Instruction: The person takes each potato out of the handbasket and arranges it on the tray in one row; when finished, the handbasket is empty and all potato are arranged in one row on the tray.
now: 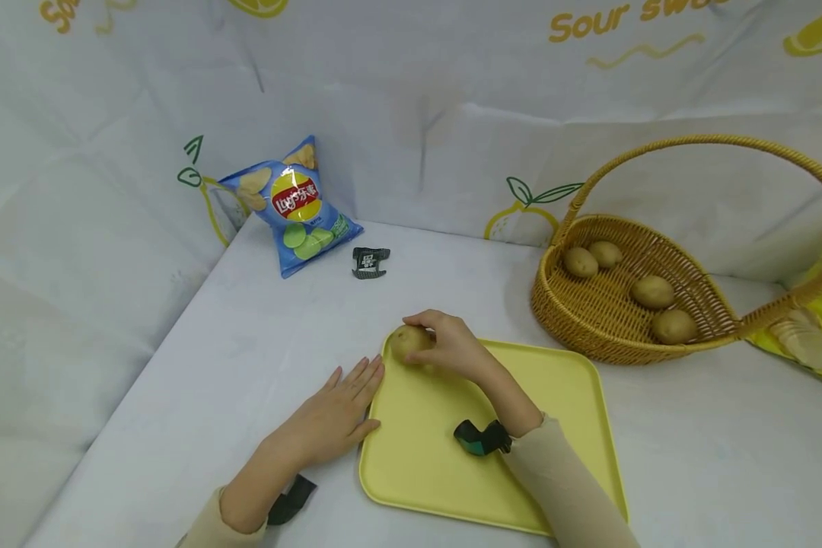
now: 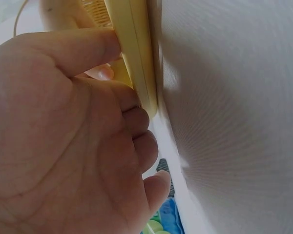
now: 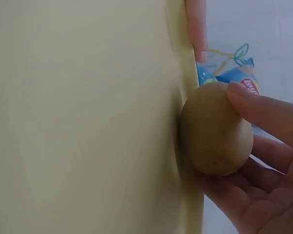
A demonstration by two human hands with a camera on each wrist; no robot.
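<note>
In the head view my right hand [image 1: 452, 346] grips a potato [image 1: 406, 342] at the far left corner of a yellow tray [image 1: 438, 457]. The right wrist view has thumb and fingers around the potato [image 3: 217, 131], which is on or just over the tray surface; I cannot tell which. My left hand [image 1: 332, 418] lies with straight fingers along the tray's left edge, touching its rim. Seen from the left wrist, the palm of the left hand [image 2: 73, 131] faces the camera and the fingertips meet the tray's side [image 2: 134, 53].
A wicker basket [image 1: 589, 335] with a tall handle holds several potatoes [image 1: 653, 291] at the right. Behind the tray are a blue chip bag [image 1: 297, 202] and a small dark flat piece [image 1: 370, 262]. A yellow bag [image 1: 804, 342] sits at the far right.
</note>
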